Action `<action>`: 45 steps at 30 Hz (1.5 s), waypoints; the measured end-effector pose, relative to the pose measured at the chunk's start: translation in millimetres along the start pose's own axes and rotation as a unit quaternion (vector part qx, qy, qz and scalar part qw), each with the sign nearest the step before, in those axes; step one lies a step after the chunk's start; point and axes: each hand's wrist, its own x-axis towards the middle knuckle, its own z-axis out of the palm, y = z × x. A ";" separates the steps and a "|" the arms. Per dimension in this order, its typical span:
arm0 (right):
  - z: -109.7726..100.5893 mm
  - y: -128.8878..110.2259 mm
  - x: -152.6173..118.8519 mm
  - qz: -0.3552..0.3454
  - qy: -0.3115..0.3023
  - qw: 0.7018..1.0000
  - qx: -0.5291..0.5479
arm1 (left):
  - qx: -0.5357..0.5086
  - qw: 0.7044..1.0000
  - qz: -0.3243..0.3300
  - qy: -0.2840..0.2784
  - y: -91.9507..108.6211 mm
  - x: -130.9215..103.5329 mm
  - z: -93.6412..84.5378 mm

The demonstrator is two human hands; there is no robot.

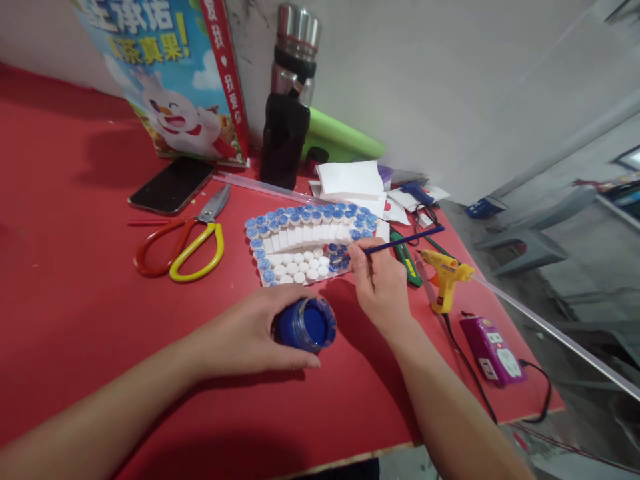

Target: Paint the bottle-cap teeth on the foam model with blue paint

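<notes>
My left hand (255, 330) is wrapped round an open jar of blue paint (307, 325), tilted a little on the red table. In my right hand (377, 280) is a thin dark blue paintbrush (405, 240), pinched near its bristle end. The brush tip touches the right part of a piece made of small white rolls (303, 267). Blue-topped rolls (300, 217) run along its upper and left edges. A few rolls by the brush tip are dark blue, while those left of them are white.
Scissors (213, 207) and a phone (173, 185) lie at the left, below a printed bag (180, 87). Behind the piece stand a black case (284, 140) and a steel bottle (297, 50). A yellow glue gun (445, 275), green cutter (406, 260) and purple power socket (493, 351) sit at the right.
</notes>
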 end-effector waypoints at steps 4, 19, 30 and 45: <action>-0.5 -2.3 -0.3 -0.008 0.003 1.000 -0.001 | -0.003 1.000 0.002 0.001 -1.5 -0.2 0.5; -3.9 -1.8 0.7 0.005 0.035 0.999 -0.009 | -0.005 1.000 -0.010 -0.016 1.8 0.3 -1.3; -1.9 -6.0 -2.0 -0.003 0.024 1.000 0.008 | -0.004 1.000 -0.009 -0.012 0.3 0.4 -1.0; -6.1 2.0 -0.5 0.043 0.037 0.998 0.009 | 0.016 1.000 -0.002 -0.008 1.4 0.5 -1.4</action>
